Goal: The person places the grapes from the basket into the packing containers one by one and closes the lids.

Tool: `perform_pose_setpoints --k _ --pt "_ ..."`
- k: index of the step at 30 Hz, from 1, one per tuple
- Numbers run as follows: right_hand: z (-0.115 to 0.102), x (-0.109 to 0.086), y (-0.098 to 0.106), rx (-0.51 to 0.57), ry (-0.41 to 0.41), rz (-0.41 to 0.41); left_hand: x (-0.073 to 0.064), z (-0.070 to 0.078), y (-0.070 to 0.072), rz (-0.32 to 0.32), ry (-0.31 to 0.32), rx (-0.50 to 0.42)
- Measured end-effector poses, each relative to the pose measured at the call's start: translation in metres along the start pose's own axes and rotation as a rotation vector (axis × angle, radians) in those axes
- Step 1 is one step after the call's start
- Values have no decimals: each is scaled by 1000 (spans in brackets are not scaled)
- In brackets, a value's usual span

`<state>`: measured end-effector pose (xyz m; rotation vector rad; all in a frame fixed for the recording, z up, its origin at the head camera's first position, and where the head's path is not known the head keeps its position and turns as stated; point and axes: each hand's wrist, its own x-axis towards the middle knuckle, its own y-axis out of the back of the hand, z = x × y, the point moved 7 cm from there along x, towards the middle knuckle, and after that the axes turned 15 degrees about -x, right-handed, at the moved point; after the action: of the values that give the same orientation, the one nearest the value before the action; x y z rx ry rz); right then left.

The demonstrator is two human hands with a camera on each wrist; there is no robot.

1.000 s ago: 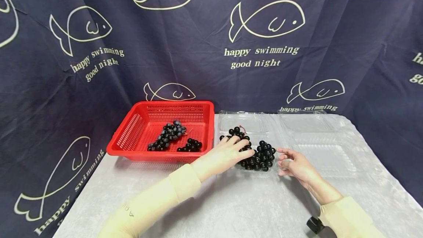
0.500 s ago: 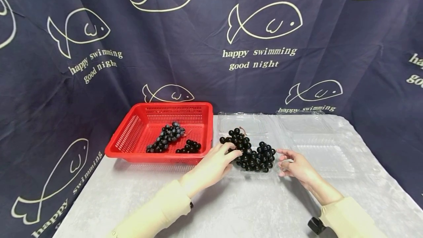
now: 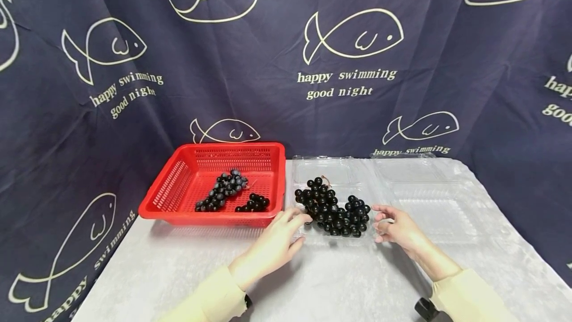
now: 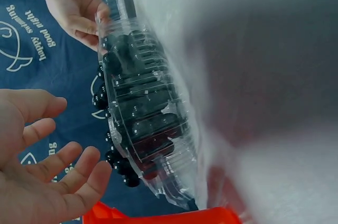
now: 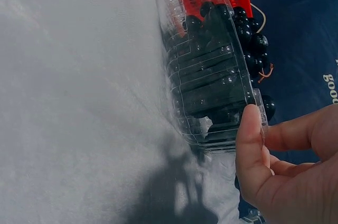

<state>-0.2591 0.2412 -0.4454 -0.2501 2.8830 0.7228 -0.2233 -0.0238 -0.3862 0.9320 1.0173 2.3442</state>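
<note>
A large bunch of black grapes (image 3: 332,211) lies in a clear plastic clamshell box (image 5: 211,84), heaped above its rim, with a brown stem showing at the back. My left hand (image 3: 270,245) hovers just left of the box, fingers spread and loosely bent, holding nothing. In the left wrist view that same hand (image 4: 53,166) is apart from the box wall. On the opposite side, my right hand (image 3: 399,227) pinches the box's rim; the right wrist view has the thumb (image 5: 250,142) on the outer wall and the fingers behind the edge.
To the left stands a red perforated basket (image 3: 280,183) holding a bluish grape bunch (image 3: 223,189) and a smaller black one (image 3: 253,202). A second clear box (image 3: 433,212) sits open at the right. A dark fish-print curtain (image 3: 268,63) hangs behind the table.
My left hand has drawn back from atop the grapes, moving left and toward me off the bunch. The right hand keeps its place at the box's edge.
</note>
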Motion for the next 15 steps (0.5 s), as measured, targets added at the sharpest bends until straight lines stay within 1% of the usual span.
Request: perform_pose_setpoints --k 3,6,11,13,15 --pt "0 0 0 5 8 4 -7 -3 0 8 30 -46" --pt "-1 0 0 -2 14 8 -14 -8 1 30 76 -128" --pt "-1 0 0 -10 22 10 -22 -19 4 59 187 -290" --pt "-1 0 0 -8 23 9 -25 -23 4 63 231 -339" --pt "-1 0 -1 -6 25 8 -27 -27 3 62 275 -369"
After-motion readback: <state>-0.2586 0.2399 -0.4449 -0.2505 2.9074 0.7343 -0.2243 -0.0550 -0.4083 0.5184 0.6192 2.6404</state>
